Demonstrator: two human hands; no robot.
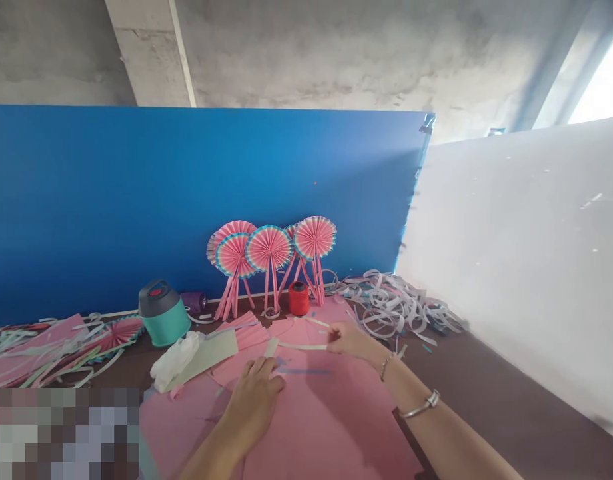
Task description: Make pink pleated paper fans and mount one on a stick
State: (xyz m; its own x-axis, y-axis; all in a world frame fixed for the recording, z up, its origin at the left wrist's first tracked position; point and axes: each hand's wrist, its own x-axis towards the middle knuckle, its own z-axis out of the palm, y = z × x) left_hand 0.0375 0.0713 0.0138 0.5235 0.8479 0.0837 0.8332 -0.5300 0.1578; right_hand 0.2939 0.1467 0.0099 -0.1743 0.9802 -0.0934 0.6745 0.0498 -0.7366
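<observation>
My right hand is closed in a pinch on one end of a narrow whitish paper strip, which stretches left over the pink paper. My left hand lies on the pink paper sheets with its fingers stretched out. Just past its fingertips is a short pale paper piece; whether they touch it I cannot tell. Between the hands a thin bluish-grey strip rests on the pink sheet. Left of my left hand lie a pale green sheet and pleated pink paper.
Round pink paper fans lean against a blue partition. Before them stands a red spool. A teal container and crumpled white plastic are at left. Curled paper strips pile up by the white wall.
</observation>
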